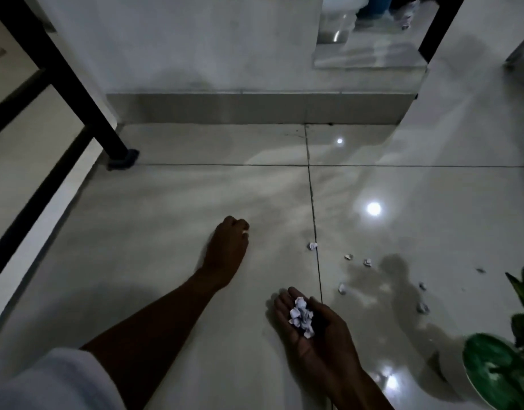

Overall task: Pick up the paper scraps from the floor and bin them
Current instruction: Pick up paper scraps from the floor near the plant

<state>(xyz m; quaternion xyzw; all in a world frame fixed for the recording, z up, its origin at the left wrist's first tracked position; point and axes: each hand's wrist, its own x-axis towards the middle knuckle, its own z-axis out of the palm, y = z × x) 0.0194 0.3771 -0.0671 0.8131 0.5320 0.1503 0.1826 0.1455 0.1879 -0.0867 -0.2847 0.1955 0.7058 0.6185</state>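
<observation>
My right hand (317,329) is held palm up, low over the tiled floor, cupping a small pile of crumpled white paper scraps (301,316). My left hand (228,247) reaches forward to the floor with its fingers pinched together, and a pale bit of paper shows at the fingertips. Several loose scraps lie on the floor to the right: one by the tile joint (313,245), two further right (348,256) (367,262), one nearer me (342,288), and more toward the plant (422,307). No bin is in view.
A green-leaved plant (497,368) stands at the bottom right. A black metal leg (115,149) slants down at the left. A low tiled step (255,108) runs along the wall ahead. The glossy floor reflects ceiling lights.
</observation>
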